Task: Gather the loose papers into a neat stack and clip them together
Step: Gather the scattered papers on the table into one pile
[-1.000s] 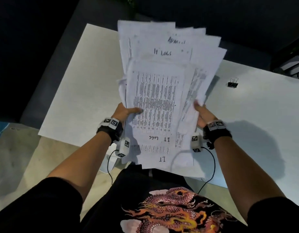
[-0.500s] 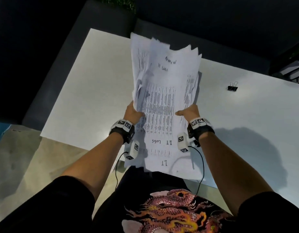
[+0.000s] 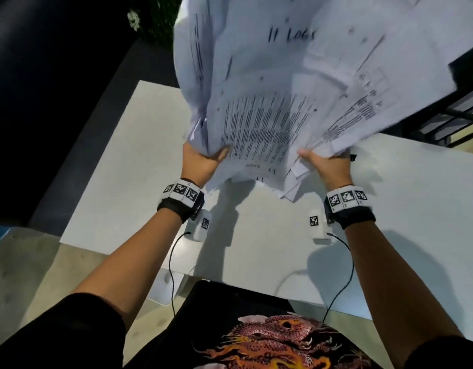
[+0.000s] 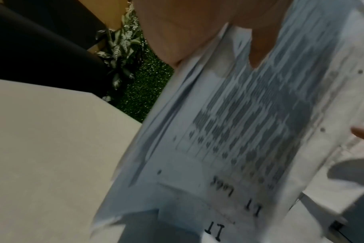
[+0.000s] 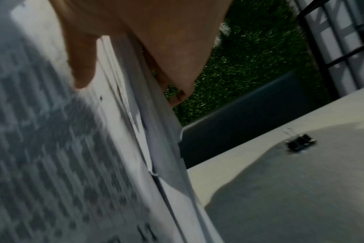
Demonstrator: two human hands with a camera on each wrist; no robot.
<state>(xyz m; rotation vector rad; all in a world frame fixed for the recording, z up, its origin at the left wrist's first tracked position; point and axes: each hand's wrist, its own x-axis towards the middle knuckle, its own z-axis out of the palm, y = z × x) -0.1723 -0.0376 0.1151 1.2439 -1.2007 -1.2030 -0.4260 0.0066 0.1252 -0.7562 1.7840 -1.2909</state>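
A loose bundle of printed papers [image 3: 270, 102] is lifted clear of the white table [image 3: 123, 182], fanned wide toward the camera, with "IT LOGS" handwritten on it. My left hand [image 3: 200, 161] grips the bundle's lower left edge, thumb on the front sheet. My right hand [image 3: 326, 166] grips its lower right edge the same way. The left wrist view shows the papers [image 4: 249, 131] under my thumb. In the right wrist view the sheet edges [image 5: 145, 148] are uneven. A black binder clip [image 5: 300, 143] lies on the table to the right, apart from the hands; in the head view only a sliver of it [image 3: 353, 156] shows.
The table's near edge [image 3: 256, 288] runs just before my body. A dark bench [image 3: 96, 115] borders its far left side. A black railing [image 3: 456, 115] stands at the far right. Green hedge [image 5: 249, 57] and a plant [image 4: 119, 46] lie beyond the table.
Both hands have raised the papers off the table toward the camera. The bundle, squeezed narrow half a second ago, has fanned out wide again and hides most of the binder clip in the head view.
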